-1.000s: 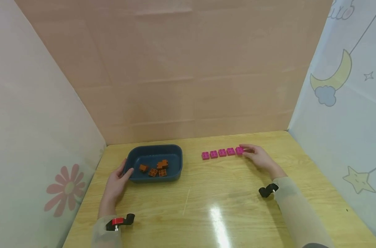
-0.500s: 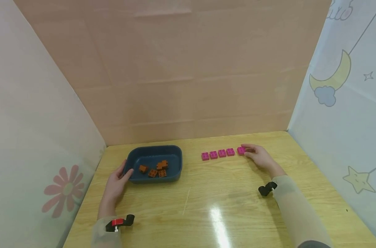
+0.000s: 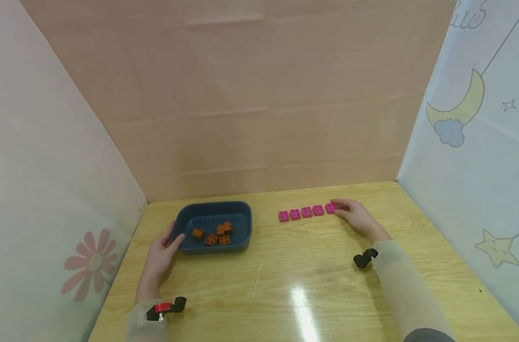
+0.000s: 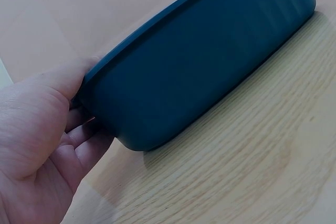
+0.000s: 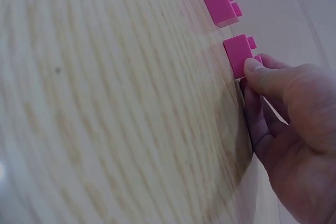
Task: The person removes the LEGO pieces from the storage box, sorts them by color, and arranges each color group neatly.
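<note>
My left hand [image 3: 161,251] grips the left end of a dark blue tray [image 3: 213,249], thumb over the rim and fingers outside along the wall. Several orange toy bricks [image 3: 211,239] lie loose in it. To the right, several pink toy bricks [image 3: 306,212] stand studs up in a row. The rightmost pink brick [image 5: 238,55] is pinched between thumb and fingers of my right hand [image 3: 356,218], low at the table. A narrow gap parts it from the neighbouring pink brick [image 5: 219,4] in the right wrist view.
The wooden table [image 3: 259,280] reaches back to a plain beige wall covering [image 3: 259,118]. Patterned panels bound it at left and right. Each forearm wears a small black camera mount [image 3: 365,258].
The rightmost pink brick shifted slightly right, away from the row, then back left with my right hand. The tray and my left hand stay in place.
</note>
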Available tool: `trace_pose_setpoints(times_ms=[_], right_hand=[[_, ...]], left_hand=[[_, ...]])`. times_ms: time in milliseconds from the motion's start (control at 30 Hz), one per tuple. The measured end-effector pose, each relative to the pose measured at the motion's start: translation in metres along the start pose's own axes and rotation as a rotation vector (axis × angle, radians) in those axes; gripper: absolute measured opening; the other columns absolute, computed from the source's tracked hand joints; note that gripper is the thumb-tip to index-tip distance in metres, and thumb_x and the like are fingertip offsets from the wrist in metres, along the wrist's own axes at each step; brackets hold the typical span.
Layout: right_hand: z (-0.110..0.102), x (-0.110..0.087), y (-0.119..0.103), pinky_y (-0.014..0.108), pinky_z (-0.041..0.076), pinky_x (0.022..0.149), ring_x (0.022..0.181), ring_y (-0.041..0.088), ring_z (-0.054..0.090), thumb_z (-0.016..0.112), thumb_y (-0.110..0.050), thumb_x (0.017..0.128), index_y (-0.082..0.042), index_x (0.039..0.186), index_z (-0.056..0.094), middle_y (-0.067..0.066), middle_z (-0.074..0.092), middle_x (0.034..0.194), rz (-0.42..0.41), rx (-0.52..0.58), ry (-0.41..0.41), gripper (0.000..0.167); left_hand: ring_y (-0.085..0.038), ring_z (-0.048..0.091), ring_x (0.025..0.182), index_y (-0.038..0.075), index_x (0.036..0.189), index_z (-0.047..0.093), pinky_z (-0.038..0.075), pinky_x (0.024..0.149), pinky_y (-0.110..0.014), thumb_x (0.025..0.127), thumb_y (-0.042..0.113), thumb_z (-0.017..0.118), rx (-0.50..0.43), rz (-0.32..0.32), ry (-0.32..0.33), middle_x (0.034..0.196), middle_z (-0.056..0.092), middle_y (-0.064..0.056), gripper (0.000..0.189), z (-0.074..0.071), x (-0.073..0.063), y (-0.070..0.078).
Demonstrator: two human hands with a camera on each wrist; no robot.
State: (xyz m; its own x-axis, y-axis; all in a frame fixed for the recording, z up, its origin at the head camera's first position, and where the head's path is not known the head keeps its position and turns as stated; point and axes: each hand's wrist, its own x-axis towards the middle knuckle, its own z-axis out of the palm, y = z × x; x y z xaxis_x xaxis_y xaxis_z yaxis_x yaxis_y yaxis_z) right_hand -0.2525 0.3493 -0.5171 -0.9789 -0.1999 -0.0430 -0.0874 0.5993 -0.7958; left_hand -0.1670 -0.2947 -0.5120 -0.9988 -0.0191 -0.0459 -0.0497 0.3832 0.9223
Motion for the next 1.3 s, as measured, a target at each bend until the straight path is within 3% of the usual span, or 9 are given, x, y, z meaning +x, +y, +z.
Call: trace_pose_setpoints(times_ms=[267, 800, 1033, 1300], right_hand=[[0.004, -0.003, -0.004, 0.066, 0.033, 0.12, 0.146, 0.047, 0.045, 0.058, -0.021, 0.113, -0.006, 0.158, 0.052, 0.024, 0.052, 0.157, -0.007, -0.022, 0.01, 0.048], [0.006, -0.003, 0.005, 0.06, 0.038, 0.12, 0.141, 0.044, 0.05, 0.063, -0.014, 0.11, -0.001, 0.16, 0.048, 0.026, 0.052, 0.156, 0.033, 0.122, 0.012, 0.053], [0.006, -0.001, 0.005, 0.059, 0.038, 0.119, 0.14, 0.044, 0.051, 0.063, -0.013, 0.11, -0.001, 0.158, 0.05, 0.026, 0.053, 0.155, 0.035, 0.125, 0.024, 0.052], [0.007, -0.003, 0.004, 0.061, 0.037, 0.12, 0.141, 0.044, 0.05, 0.064, -0.016, 0.11, -0.003, 0.159, 0.051, 0.025, 0.053, 0.155, 0.04, 0.111, 0.027, 0.052]], left_hand=[[-0.032, 0.031, 0.157, 0.015, 0.171, 0.026, 0.034, 0.11, -0.01, 0.11, 0.041, 0.063, 0.021, 0.007, 0.012, 0.175, 0.024, -0.011, 0.076, 0.001, 0.001, -0.003], [-0.028, 0.028, 0.158, 0.015, 0.171, 0.024, 0.033, 0.116, -0.019, 0.11, 0.041, 0.062, 0.012, -0.018, 0.005, 0.175, 0.022, -0.007, 0.077, 0.0, 0.002, -0.002], [-0.027, 0.028, 0.158, 0.017, 0.171, 0.024, 0.033, 0.119, -0.024, 0.11, 0.043, 0.062, 0.016, -0.029, 0.0, 0.176, 0.022, -0.007, 0.077, -0.001, 0.002, -0.002], [-0.027, 0.029, 0.158, 0.018, 0.171, 0.024, 0.034, 0.115, -0.016, 0.109, 0.045, 0.063, 0.01, -0.028, 0.003, 0.176, 0.022, -0.007, 0.079, 0.0, 0.001, -0.002]])
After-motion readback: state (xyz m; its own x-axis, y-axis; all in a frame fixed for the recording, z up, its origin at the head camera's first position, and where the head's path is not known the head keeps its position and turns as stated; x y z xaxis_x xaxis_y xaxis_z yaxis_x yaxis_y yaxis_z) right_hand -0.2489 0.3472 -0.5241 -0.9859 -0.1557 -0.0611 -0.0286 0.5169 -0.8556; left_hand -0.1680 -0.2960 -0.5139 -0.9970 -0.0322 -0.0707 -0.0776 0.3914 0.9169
